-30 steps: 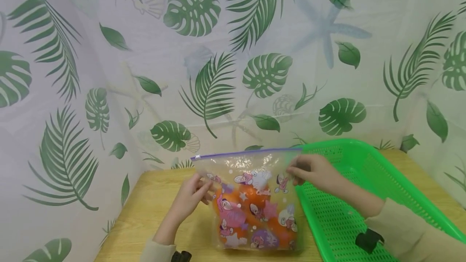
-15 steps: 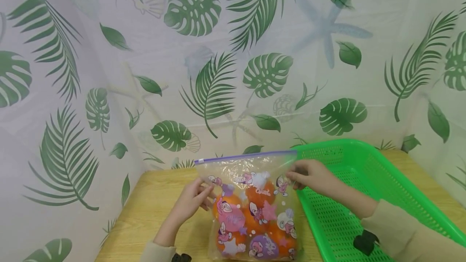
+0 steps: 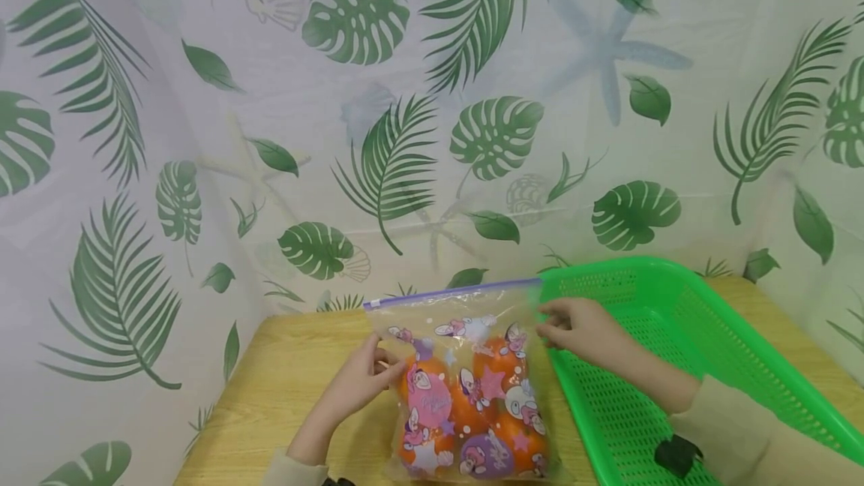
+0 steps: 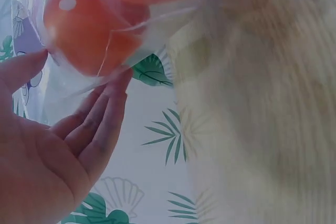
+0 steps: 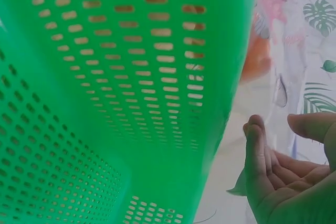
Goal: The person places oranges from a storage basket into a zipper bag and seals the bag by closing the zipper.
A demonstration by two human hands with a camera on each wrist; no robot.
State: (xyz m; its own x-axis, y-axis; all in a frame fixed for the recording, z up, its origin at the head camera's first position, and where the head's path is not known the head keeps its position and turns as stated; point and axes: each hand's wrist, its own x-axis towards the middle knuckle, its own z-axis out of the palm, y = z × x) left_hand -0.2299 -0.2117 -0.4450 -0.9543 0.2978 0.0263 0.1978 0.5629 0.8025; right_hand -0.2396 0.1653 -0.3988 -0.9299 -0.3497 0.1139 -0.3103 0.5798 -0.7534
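A clear zip bag point(image 3: 475, 388) with pink and purple cartoon prints stands between my hands, its purple slider strip point(image 3: 452, 293) along the top. Several round orange things point(image 3: 469, 407) fill its lower part. At the bag's left side is my left hand point(image 3: 361, 381); in the left wrist view its thumb and fairly straight fingertips point(image 4: 119, 80) lightly touch the plastic on both faces. My right hand point(image 3: 583, 328) is by the upper right edge. In the right wrist view its thumb and fingers are apart, with nothing pinched between them.
A green perforated plastic basket point(image 3: 648, 388) sits right beside the bag, under my right forearm. The wood-grain table point(image 3: 290, 358) extends to the left. Behind it hangs a white leaf-print curtain point(image 3: 432, 133).
The bag's top has come down slightly and its right corner has shifted left. My right hand has let go of the bag's edge. The left hand stays beside it, its grip loosened.
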